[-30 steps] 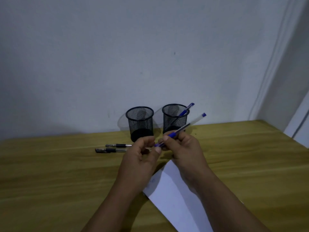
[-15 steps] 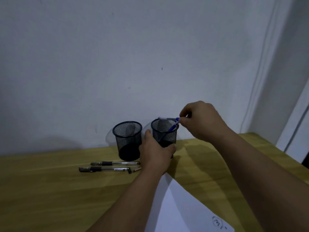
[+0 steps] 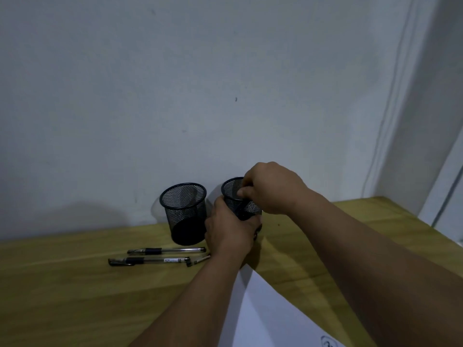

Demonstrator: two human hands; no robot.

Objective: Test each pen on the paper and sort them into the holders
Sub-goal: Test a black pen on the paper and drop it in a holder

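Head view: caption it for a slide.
Left hand grips the right mesh holder while right hand reaches into it.

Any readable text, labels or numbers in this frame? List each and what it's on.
Circled handwritten mark on the paper, at its bottom edge: cut off by the frame, unreadable.
Label on the nearer pen, on its barrel: too small to read.
Nothing else readable.
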